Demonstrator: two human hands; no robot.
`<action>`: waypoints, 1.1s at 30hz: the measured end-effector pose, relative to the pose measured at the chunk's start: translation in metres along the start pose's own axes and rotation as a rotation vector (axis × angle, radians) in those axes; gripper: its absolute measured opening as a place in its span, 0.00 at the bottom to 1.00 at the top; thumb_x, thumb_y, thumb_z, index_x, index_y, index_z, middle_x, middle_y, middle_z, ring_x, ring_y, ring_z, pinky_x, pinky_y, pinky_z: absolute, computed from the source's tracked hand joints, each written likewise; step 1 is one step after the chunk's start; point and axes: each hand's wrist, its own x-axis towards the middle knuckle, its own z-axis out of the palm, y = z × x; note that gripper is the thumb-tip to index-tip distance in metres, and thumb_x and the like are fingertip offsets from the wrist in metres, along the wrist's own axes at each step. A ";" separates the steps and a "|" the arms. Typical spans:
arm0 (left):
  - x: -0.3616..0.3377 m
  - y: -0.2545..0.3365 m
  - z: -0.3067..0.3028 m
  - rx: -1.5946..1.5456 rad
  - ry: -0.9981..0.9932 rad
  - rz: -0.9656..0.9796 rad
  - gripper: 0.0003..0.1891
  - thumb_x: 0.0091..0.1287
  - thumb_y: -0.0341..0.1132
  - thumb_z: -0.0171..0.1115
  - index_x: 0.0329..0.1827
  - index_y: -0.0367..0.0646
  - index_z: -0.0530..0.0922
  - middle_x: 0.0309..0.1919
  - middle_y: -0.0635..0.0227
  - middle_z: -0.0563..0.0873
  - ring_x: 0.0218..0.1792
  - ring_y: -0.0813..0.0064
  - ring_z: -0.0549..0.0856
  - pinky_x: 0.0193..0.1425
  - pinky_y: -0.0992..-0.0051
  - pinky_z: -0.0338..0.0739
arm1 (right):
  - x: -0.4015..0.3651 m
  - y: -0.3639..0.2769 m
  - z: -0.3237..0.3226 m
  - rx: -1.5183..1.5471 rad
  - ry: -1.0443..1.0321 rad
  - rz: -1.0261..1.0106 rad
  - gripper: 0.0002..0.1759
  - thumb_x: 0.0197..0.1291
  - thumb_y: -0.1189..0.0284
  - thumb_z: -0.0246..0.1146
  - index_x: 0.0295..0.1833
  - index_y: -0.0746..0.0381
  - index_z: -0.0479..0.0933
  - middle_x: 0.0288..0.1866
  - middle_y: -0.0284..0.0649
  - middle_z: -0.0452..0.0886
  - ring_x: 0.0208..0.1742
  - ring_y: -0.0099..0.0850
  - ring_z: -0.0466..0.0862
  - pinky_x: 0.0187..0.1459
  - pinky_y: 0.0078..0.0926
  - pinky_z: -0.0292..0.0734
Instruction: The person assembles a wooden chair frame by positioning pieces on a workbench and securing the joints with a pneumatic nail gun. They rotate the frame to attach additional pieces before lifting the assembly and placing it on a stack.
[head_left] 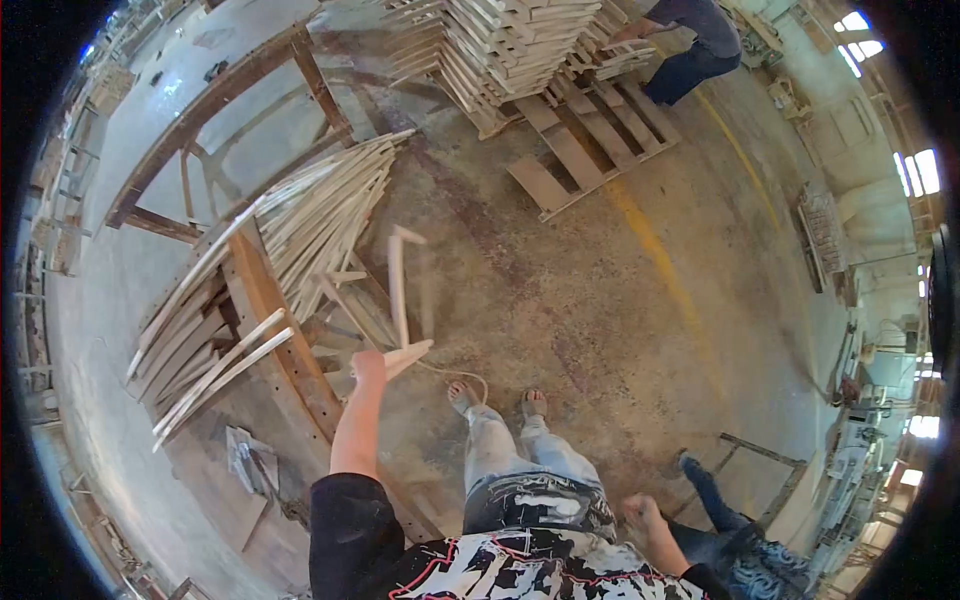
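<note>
Progress, judged from the layout: partway. Rusty steel rack (270,290) on the concrete floor (600,300) already carries a fan of pale curved slats (320,215) along its upper rail. A second bundle (215,370) lies at its lower, near end. More sawn stock (510,40) sits stacked on a pallet (575,150) at the far side of the floor, well apart from the rack, so the supply looks far from used up.

Left hand (368,366): arm stretched toward the rack's right edge, fingers closed round the end of a pale wooden piece (398,285). The piece stands roughly upright with a short bent top and is blurred; whether it is one piece or two cannot be told. It is just beside the slats on the rack, not lying among them.

Right hand (640,512): low beside the hip, blurred. It appears curled shut with nothing visible in it, well apart from the wood.

Others: a person (690,50) crouches at the pallet. Another person's trouser leg (712,495) shows at the lower right of the floor.
</note>
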 end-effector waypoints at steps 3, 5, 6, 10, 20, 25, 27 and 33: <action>0.026 -0.021 0.051 -0.081 0.062 -0.067 0.08 0.67 0.34 0.64 0.43 0.53 0.91 0.42 0.69 0.93 0.49 0.64 0.92 0.46 0.66 0.85 | -0.096 0.015 0.042 -0.067 0.227 -0.022 0.14 0.67 0.67 0.56 0.32 0.64 0.78 0.33 0.47 0.84 0.29 0.45 0.80 0.32 0.43 0.79; 0.031 -0.037 0.044 -0.072 0.044 -0.046 0.09 0.69 0.34 0.63 0.43 0.54 0.91 0.41 0.70 0.93 0.47 0.64 0.92 0.48 0.65 0.84 | -0.104 0.022 0.064 -0.275 0.316 -0.078 0.11 0.66 0.70 0.59 0.34 0.64 0.80 0.32 0.45 0.84 0.28 0.43 0.80 0.31 0.42 0.78; 0.032 -0.041 0.039 -0.059 0.048 -0.024 0.09 0.69 0.34 0.63 0.45 0.54 0.91 0.41 0.70 0.93 0.46 0.64 0.92 0.49 0.64 0.84 | -0.096 0.023 0.072 -0.468 0.404 -0.090 0.09 0.65 0.71 0.60 0.35 0.64 0.81 0.31 0.43 0.83 0.28 0.41 0.81 0.30 0.40 0.77; 0.001 -0.028 0.000 -0.067 -0.066 -0.036 0.11 0.71 0.35 0.60 0.50 0.53 0.89 0.47 0.67 0.92 0.51 0.63 0.90 0.58 0.56 0.80 | -0.051 -0.009 0.073 -0.935 0.079 -0.368 0.07 0.63 0.72 0.66 0.42 0.65 0.85 0.31 0.39 0.83 0.29 0.34 0.83 0.29 0.36 0.77; -0.137 0.133 0.068 -0.277 0.590 -0.209 0.20 0.68 0.39 0.58 0.60 0.43 0.81 0.61 0.55 0.80 0.65 0.52 0.76 0.74 0.38 0.60 | 0.068 -0.199 0.141 -1.339 0.087 -0.327 0.15 0.75 0.63 0.59 0.52 0.64 0.80 0.39 0.46 0.89 0.34 0.33 0.90 0.29 0.27 0.82; -0.289 0.270 0.080 -0.636 0.604 -0.678 0.12 0.66 0.39 0.60 0.47 0.46 0.83 0.49 0.57 0.80 0.58 0.56 0.77 0.68 0.45 0.64 | 0.176 -0.288 0.172 -1.736 -0.189 -0.206 0.17 0.74 0.60 0.60 0.55 0.63 0.79 0.35 0.47 0.88 0.29 0.34 0.88 0.25 0.27 0.81; -0.356 0.330 0.104 -0.811 0.555 -0.927 0.12 0.64 0.41 0.62 0.46 0.46 0.84 0.49 0.57 0.80 0.58 0.56 0.77 0.68 0.46 0.65 | 0.240 -0.311 0.181 -1.786 -0.287 -0.152 0.17 0.74 0.59 0.60 0.54 0.62 0.79 0.33 0.46 0.87 0.26 0.33 0.86 0.23 0.28 0.80; -0.560 0.516 0.179 -1.078 0.372 -1.775 0.12 0.67 0.41 0.59 0.42 0.44 0.84 0.48 0.55 0.82 0.52 0.54 0.81 0.55 0.51 0.73 | 0.268 -0.288 0.308 -2.017 -0.585 -0.075 0.15 0.75 0.60 0.59 0.42 0.63 0.75 0.29 0.47 0.84 0.22 0.32 0.83 0.20 0.29 0.76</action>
